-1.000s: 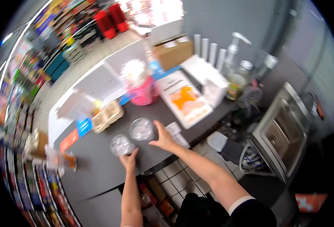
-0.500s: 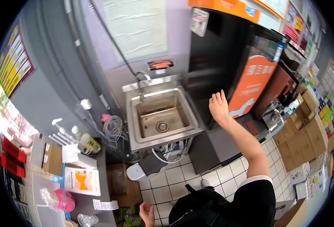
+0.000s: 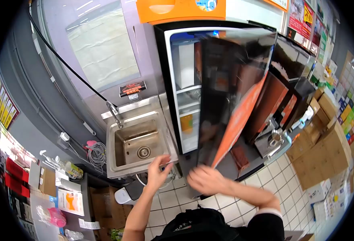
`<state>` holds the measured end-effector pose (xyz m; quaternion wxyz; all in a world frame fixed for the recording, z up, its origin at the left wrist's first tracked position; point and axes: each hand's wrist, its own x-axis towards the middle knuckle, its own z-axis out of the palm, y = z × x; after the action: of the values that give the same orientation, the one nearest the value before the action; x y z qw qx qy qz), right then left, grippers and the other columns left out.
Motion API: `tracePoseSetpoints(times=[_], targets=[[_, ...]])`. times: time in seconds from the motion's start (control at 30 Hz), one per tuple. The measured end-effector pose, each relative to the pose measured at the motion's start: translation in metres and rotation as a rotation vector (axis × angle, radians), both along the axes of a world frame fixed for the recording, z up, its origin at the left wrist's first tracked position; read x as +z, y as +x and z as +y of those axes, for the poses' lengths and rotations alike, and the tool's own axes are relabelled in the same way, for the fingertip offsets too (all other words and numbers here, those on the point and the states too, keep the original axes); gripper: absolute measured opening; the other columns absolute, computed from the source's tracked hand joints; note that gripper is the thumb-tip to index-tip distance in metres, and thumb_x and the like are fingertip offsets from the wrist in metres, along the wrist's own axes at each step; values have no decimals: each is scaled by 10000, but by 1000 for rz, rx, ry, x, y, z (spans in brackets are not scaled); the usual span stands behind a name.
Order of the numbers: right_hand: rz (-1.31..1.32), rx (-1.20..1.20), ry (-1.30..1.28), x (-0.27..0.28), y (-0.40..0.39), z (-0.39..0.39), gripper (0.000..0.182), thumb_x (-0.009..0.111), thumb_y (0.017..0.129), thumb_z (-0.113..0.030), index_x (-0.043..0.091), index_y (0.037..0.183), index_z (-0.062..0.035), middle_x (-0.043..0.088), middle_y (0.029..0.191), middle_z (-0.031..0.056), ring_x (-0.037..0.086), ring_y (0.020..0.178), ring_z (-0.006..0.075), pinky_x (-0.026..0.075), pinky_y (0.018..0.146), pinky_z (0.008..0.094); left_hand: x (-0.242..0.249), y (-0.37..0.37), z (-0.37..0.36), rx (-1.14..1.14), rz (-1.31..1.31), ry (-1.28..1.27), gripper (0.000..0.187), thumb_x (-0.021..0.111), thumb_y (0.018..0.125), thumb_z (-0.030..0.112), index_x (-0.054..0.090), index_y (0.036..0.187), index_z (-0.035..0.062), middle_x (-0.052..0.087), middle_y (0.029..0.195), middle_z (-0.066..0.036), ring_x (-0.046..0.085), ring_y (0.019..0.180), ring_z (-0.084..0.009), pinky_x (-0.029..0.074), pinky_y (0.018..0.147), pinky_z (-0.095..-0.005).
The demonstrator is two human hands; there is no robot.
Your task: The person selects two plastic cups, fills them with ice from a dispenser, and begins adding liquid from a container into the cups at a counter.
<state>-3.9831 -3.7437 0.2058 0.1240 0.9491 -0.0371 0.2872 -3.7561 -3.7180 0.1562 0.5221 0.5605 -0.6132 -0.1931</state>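
A tall black fridge (image 3: 160, 60) stands with its door (image 3: 219, 92) swung out, the orange panel on the door's front facing right. My right hand (image 3: 207, 179) is at the lower end of this door, fingertips close to its bottom edge; motion smears the fingers. In front of the sink's (image 3: 113, 170) right front corner, my left hand (image 3: 157, 173) is raised with thumb and fingers apart and nothing in it. Inside the fridge, white shelves (image 3: 189, 107) show, with a yellow-orange item (image 3: 187, 124) low down. The door hides the fridge's right part.
Right of the door are a reddish-brown flat item (image 3: 239, 157) on the dark counter, a machine (image 3: 265, 106) and a metal pitcher (image 3: 276, 136). Cardboard boxes (image 3: 321, 154) stack far right. At left, a counter holds a pink cup (image 3: 57, 217) and a bottle (image 3: 73, 170).
The fridge door, closed before, is now open. My right hand has come down and nearer; my left hand has risen toward the sink. The view has shifted right.
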Motion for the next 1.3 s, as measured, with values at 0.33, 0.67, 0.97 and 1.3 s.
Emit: tracePoseSetpoints(times=[0.33, 0.67, 0.97, 1.3], targets=[[-1000, -749, 266, -54, -160, 88, 877, 689, 735, -505, 252, 1338, -42, 326, 1260, 169, 384, 1120, 265, 333, 893, 336, 40, -115, -198, 117, -129, -386, 528, 738, 687, 53, 504, 1160, 44, 483, 1190, -162, 491, 1110, -321, 477, 851, -364], [-1246, -1162, 366, -39, -192, 88, 841, 649, 833, -336, 164, 1415, 29, 272, 1402, 199, 291, 1313, 293, 220, 1090, 424, 58, -88, -254, 11, -720, -260, 477, 709, 612, -17, 513, 1032, 97, 446, 1030, -101, 550, 959, -331, 505, 770, -433], [-801, -569, 634, -27, -94, 13, 561, 691, 712, -11, 444, 1215, 7, 415, 1270, 217, 438, 1155, 347, 363, 994, 392, 81, -82, -114, 0, -534, -502, 496, 747, 551, 3, 572, 1008, 81, 524, 966, -101, 586, 854, -297, 527, 678, -364], [-276, -106, 1131, -27, 31, -24, 987, 863, 538, -197, 299, 1321, 15, 415, 1308, 226, 435, 1222, 336, 391, 985, 417, 125, -33, 45, 36, 7, -4, 627, 868, 573, 111, 580, 1124, 27, 497, 1063, -53, 536, 873, -123, 474, 696, -228]])
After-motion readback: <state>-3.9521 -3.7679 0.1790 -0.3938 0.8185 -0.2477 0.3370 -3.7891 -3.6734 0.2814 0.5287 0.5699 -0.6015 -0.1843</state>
